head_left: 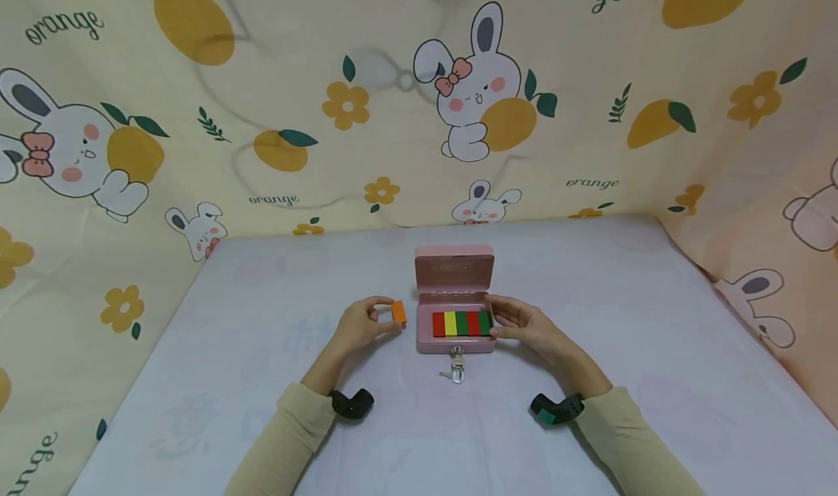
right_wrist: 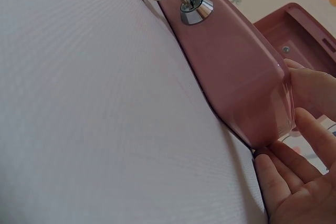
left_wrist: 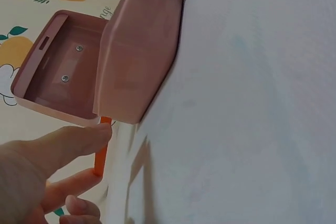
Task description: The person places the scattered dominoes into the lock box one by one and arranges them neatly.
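Observation:
A pink metal cash box (head_left: 455,346) stands with its lid (head_left: 455,272) raised. Inside lies a row of several red, yellow (head_left: 450,324) and green blocks. My left hand (head_left: 363,324) pinches a thin orange block (head_left: 398,313) between thumb and fingers, just left of the box and held on edge. In the left wrist view the orange block (left_wrist: 102,150) overlaps the box's corner. At the box's right side, my right hand (head_left: 532,329) grips the wall, with fingertips over the rim beside the end green block. Other fingers (right_wrist: 275,179) curl by its lower corner.
A key on a ring (head_left: 456,369) sticks out of the lock at the box's front. White cloth (head_left: 589,278) covers the table. Behind and at the sides hangs a cream cloth (head_left: 393,16) printed with rabbits and oranges. Both wrists carry black camera mounts (head_left: 353,404).

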A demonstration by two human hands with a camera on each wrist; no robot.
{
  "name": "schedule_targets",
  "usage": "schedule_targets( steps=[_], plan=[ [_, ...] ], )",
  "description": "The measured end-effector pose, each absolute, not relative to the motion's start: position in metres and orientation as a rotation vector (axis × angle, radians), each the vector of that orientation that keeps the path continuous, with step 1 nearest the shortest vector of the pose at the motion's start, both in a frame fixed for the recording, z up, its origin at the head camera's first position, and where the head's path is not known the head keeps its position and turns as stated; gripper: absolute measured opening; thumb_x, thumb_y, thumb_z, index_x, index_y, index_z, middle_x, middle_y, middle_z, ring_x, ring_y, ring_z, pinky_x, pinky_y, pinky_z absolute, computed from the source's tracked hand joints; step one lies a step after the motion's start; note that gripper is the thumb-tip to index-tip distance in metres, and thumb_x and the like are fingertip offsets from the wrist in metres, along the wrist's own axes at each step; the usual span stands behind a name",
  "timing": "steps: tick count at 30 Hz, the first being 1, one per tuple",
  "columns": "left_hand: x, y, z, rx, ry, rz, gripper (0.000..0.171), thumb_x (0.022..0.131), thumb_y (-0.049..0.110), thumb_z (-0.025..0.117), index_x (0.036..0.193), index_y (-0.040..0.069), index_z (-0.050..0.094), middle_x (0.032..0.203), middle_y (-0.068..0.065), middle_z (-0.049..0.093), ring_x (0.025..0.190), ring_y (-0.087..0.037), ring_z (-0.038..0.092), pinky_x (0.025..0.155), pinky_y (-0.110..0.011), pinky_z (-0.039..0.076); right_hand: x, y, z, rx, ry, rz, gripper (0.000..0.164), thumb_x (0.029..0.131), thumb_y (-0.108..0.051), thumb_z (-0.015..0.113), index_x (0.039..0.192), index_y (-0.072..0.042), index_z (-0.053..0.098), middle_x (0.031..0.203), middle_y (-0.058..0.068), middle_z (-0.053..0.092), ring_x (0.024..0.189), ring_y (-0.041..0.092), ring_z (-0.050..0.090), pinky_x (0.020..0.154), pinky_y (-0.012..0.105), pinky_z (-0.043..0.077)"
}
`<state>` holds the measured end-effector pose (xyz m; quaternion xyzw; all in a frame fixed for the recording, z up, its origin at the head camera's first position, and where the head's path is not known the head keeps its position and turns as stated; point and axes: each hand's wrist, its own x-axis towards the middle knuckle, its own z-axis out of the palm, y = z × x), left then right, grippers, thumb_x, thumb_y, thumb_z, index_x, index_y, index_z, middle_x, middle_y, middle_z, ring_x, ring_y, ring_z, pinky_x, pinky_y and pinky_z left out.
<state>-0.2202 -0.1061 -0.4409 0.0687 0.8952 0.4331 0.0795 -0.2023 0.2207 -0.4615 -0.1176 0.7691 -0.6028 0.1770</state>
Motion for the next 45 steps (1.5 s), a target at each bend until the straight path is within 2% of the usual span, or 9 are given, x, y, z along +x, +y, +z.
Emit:
schedule_targets(
  steps=[8,18,26,33,38,45],
  plan=[
    [-0.219,-0.102,-0.436,0.168,2.718,1.255,0.048,0.078,0.023,0.08,0.121,0.01,0.065,0.059,0.003,0.034,0.056,-0.011,0.029,0.057,-0.023,0.024,-0.202,0.221,-0.463,-0.325,2.158,-1.717,0.067,0.09,-0.016,0.065,0.149,-0.008,0.034,0.157,0.016,0.031,0.147,0.039,0.028,0.11,0.035,0.037],
    [-0.215,-0.097,-0.429,0.165,2.711,1.263,0.046,0.078,0.023,0.08,0.12,0.011,0.065,0.063,0.002,0.034,0.06,-0.012,0.031,0.058,-0.024,0.024,-0.202,0.221,-0.462,-0.349,2.181,-1.704,0.067,0.091,-0.017,0.065,0.149,-0.009,0.034,0.157,0.016,0.031,0.146,0.04,0.028,0.111,0.045,0.035],
    [-0.211,-0.095,-0.426,0.224,2.724,1.222,0.044,0.078,0.024,0.079,0.12,0.014,0.066,0.066,0.001,0.037,0.062,-0.013,0.035,0.058,-0.023,0.025,-0.202,0.221,-0.462,-0.336,2.148,-1.723,0.067,0.091,-0.015,0.065,0.149,-0.008,0.033,0.158,0.016,0.029,0.147,0.039,0.027,0.11,0.031,0.037],
    [-0.21,-0.095,-0.422,0.325,2.742,1.223,0.045,0.078,0.023,0.08,0.12,0.013,0.066,0.071,-0.002,0.041,0.063,-0.013,0.034,0.058,-0.022,0.024,-0.203,0.221,-0.463,-0.328,2.161,-1.719,0.066,0.09,-0.015,0.065,0.149,-0.01,0.035,0.158,0.015,0.031,0.147,0.038,0.028,0.111,0.037,0.037],
    [-0.211,-0.094,-0.423,0.399,2.73,1.211,0.046,0.079,0.025,0.079,0.121,0.013,0.065,0.077,-0.009,0.046,0.064,-0.012,0.034,0.06,-0.022,0.025,-0.203,0.222,-0.463,-0.32,2.134,-1.734,0.066,0.09,-0.014,0.065,0.149,-0.009,0.034,0.158,0.015,0.03,0.148,0.037,0.027,0.109,0.031,0.037],
    [-0.21,-0.09,-0.424,0.497,2.733,1.187,0.046,0.078,0.026,0.08,0.119,0.013,0.065,0.075,-0.004,0.043,0.068,-0.012,0.036,0.061,-0.022,0.025,-0.203,0.222,-0.463,-0.309,2.115,-1.747,0.067,0.09,-0.015,0.066,0.149,-0.01,0.035,0.158,0.015,0.03,0.148,0.037,0.026,0.108,0.031,0.037]
  ],
)
